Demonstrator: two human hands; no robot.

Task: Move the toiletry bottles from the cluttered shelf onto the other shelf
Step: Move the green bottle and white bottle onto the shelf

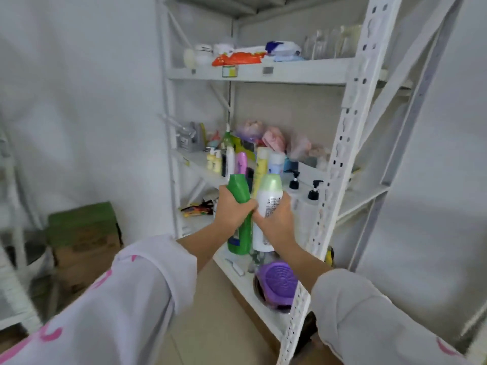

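Observation:
My left hand (pixel 233 209) grips a tall green bottle (pixel 240 241) around its middle. Right beside it, my right hand (pixel 276 219) holds a white bottle with a pale green cap (pixel 268 196). Both bottles are upright, side by side, in front of the white metal shelving unit. Behind them the cluttered middle shelf (pixel 196 164) carries more toiletry bottles: a pink one (pixel 242 162), a yellow one (pixel 262 164), a white-and-blue one (pixel 276 164), small cream bottles (pixel 214 160) and two clear pump bottles with black heads (pixel 313 192).
The top shelf (pixel 263 72) holds packets, jars and clear glasses. A lower shelf has a purple round lid (pixel 279 283) and small items. A white perforated upright (pixel 340 154) stands close on the right. Cardboard boxes (pixel 84 241) sit on the floor at left.

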